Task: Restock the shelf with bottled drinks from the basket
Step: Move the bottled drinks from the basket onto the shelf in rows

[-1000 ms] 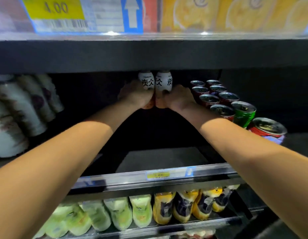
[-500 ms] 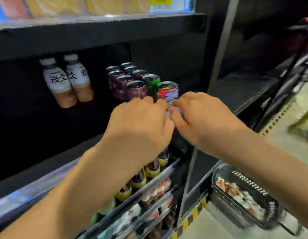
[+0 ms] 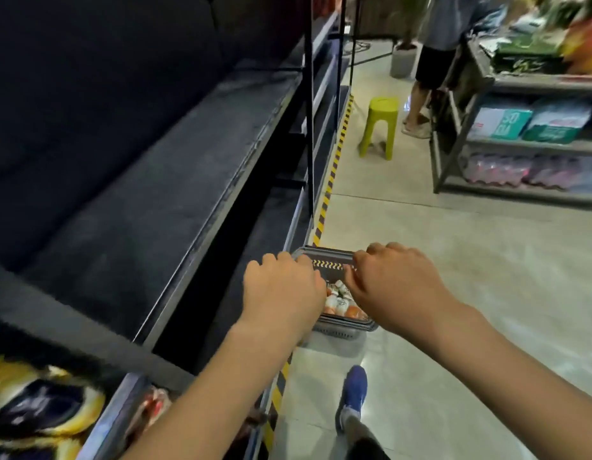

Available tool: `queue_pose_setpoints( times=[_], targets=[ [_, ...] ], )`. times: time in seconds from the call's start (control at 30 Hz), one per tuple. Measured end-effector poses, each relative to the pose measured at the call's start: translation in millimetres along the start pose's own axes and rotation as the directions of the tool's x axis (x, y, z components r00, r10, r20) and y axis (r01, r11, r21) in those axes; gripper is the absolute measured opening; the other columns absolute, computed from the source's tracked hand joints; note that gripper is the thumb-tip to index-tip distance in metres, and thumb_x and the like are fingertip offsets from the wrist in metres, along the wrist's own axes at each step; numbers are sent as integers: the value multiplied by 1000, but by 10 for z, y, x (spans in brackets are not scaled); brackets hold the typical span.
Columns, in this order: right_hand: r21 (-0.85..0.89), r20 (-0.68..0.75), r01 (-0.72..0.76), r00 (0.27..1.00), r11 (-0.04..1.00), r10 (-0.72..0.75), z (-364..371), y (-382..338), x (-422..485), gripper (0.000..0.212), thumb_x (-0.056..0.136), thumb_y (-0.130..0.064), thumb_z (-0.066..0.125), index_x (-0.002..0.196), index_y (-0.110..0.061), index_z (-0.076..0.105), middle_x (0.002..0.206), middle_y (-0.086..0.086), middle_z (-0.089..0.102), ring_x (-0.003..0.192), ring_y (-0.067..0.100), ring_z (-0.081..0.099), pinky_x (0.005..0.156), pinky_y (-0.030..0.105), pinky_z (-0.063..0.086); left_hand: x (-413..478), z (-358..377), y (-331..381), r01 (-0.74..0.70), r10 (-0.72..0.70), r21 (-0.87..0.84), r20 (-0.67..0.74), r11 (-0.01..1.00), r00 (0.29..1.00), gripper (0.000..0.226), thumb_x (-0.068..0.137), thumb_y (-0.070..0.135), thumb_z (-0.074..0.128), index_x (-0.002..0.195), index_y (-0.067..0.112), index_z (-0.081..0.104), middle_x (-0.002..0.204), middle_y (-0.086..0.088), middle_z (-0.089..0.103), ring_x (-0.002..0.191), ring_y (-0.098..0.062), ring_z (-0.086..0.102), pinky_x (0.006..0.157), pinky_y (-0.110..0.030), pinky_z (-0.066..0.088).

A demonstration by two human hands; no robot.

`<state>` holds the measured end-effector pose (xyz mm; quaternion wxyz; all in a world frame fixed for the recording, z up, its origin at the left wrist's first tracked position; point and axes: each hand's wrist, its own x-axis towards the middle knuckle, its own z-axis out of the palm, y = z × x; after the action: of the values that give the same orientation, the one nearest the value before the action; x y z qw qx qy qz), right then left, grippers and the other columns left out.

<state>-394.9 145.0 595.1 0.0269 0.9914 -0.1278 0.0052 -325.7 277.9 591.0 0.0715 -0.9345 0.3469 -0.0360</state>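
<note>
A dark plastic basket stands on the floor beside the shelf unit, holding several small white-and-orange bottled drinks. My left hand and my right hand hover side by side above the basket, backs up, fingers loosely curled downward, with nothing in either. Both hands cover much of the basket. The dark shelf board stretches away at the left, bare in the part that shows.
A lime-green stool stands in the aisle ahead. A person stands beyond it by a grey rack of packaged goods at the right. Yellow-black tape lines the shelf base. My blue shoe is below the basket.
Both hands let go of the two bottles on the shelf and drew back. The view swung right and down, and the hands now hover over the basket on the floor.
</note>
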Motion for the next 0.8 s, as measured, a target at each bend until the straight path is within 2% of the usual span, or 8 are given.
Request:
queue_pose_setpoints(
  times=[0.07,0.17,0.27,0.37,0.43,0.57,0.7,0.8],
  targets=[
    [11,92,-64,994,998,62,331,345,398,42,102,-41,31,112,-17,64,115,7,65,107,31,60,84,36,45,542,343,174,-59,57,13,117,998,991,33,102,28,31,115,13,57,116,-11,61,104,-33,56,74,-38,37],
    [43,233,-136,965,990,122,863,842,984,40,101,-41,33,116,-17,62,118,8,65,110,31,60,87,37,46,1321,757,402,-39,37,2,250,999,968,32,102,27,36,122,12,58,122,-12,61,111,-33,57,85,-38,42],
    [87,379,-199,913,976,152,1368,1212,1471,38,101,-39,36,120,-17,61,123,9,64,113,30,59,90,37,46,2040,1190,591,-44,56,-41,385,998,921,31,101,22,35,123,14,57,120,-12,63,109,-32,58,81,-38,43],
    [85,506,-223,849,971,151,1872,1463,1858,36,99,-37,43,122,-16,61,124,8,64,114,30,59,90,38,46,2620,1667,759,-98,115,-61,509,993,853,35,100,20,33,132,13,47,123,-11,60,109,-31,57,77,-40,42],
    [75,559,-227,816,971,148,2239,1573,2070,35,97,-35,49,123,-16,61,125,8,64,114,30,59,91,37,46,2941,2037,861,-79,101,-64,571,995,815,38,99,22,36,135,13,43,127,-11,58,112,-29,56,84,-40,44],
    [46,618,-281,762,959,194,3177,1674,2531,32,93,-29,52,119,-16,63,120,8,65,111,31,59,88,39,45,3596,3019,1069,-21,81,-96,672,995,737,41,98,31,35,132,15,52,137,-12,55,124,-32,51,100,-46,40],
    [5,669,-261,718,965,190,4313,1752,2953,37,95,-29,48,127,-14,59,126,12,61,117,33,55,92,42,44,4091,4269,1282,-69,88,-57,756,996,648,46,97,29,35,139,16,51,154,-16,32,132,-39,42,107,-49,35],
    [-21,730,-285,651,958,210,5288,1778,3180,42,93,-32,53,129,-12,56,128,13,59,118,33,54,94,42,44,4326,5284,1384,-95,101,-53,770,994,630,43,94,29,40,131,17,58,145,-16,44,128,-37,45,111,-55,30]
  ],
)
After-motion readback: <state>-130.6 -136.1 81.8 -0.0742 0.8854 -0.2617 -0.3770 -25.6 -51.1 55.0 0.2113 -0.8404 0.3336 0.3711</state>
